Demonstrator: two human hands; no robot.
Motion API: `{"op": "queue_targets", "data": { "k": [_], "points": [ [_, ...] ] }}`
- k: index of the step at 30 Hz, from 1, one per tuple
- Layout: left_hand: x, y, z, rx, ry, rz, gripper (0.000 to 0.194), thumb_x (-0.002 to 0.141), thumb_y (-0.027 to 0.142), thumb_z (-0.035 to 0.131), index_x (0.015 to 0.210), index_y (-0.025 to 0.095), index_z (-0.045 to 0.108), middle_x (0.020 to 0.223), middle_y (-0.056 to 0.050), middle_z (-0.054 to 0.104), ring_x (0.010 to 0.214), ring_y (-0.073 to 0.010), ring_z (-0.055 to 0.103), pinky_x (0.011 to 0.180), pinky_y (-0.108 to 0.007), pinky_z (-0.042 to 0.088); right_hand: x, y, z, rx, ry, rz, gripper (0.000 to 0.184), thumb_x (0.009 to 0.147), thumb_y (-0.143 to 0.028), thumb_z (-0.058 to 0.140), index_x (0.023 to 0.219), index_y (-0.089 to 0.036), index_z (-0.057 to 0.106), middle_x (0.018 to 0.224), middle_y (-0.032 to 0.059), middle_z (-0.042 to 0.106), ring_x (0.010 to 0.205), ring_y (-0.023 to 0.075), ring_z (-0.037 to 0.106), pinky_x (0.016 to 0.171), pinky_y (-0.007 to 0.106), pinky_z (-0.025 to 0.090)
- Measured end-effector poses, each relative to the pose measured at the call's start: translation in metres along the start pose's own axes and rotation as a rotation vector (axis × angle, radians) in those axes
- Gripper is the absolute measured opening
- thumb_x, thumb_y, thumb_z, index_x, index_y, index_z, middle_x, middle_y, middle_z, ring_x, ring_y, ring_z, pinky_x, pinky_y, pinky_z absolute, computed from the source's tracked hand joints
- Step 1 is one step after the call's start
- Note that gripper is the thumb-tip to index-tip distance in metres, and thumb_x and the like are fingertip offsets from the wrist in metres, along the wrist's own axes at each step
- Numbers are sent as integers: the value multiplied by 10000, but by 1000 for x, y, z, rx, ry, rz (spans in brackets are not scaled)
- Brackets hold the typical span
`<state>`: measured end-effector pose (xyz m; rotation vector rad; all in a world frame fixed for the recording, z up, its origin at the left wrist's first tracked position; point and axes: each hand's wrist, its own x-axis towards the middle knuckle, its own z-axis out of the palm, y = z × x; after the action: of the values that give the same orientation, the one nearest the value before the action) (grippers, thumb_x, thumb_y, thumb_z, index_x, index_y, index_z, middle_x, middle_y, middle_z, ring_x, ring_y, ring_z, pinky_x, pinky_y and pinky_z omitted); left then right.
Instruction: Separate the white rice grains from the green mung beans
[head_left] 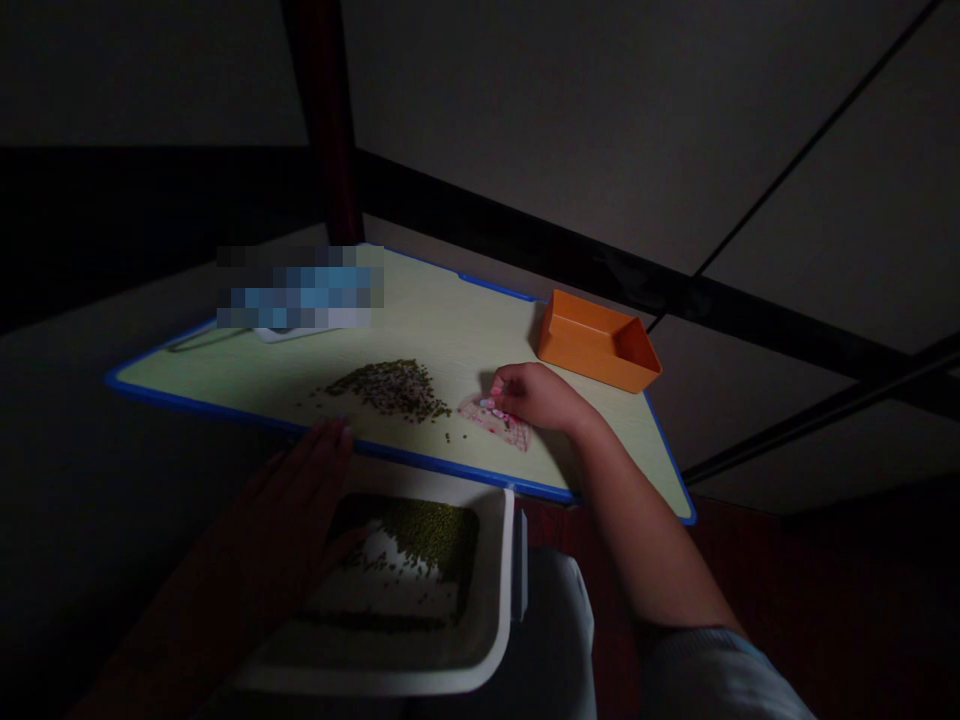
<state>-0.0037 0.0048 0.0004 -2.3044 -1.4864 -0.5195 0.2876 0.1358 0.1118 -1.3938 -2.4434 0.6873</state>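
A pink-patterned clear protractor [517,436] lies flat or nearly so on the pale board, with a few dark bits on it. My right hand [538,396] is closed in a pinch at its upper edge; the fingertips partly cover it. Left of it spreads a loose pile of green beans [397,387], with stray ones around. My left hand [300,490], in shadow, has its fingers stretched out by the board's near edge. Its thumb reaches over the white tub [491,655], hiding the tub's left side. More green beans [431,530] lie inside the tub.
The pale tabletop [450,310] has a raised blue rim. An orange open box [592,365] stands at its far right corner. At the back left is a blurred-out bluish thing [315,290] on something white. A wall and a dark red post [330,130] rise behind.
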Motion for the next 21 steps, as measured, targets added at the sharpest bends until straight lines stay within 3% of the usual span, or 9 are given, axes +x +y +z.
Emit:
{"op": "queue_targets", "data": {
  "k": [21],
  "points": [
    [0, 0, 3, 16, 24, 14, 800, 863, 548, 308, 1493, 130, 48, 1556, -200, 287, 1419, -339, 327, 1032, -520, 429, 6, 0, 4, -77, 102, 75, 40, 806, -177, 610, 790, -155, 639, 621, -8, 594, 560, 95, 457, 550, 250, 251]
  ]
}}
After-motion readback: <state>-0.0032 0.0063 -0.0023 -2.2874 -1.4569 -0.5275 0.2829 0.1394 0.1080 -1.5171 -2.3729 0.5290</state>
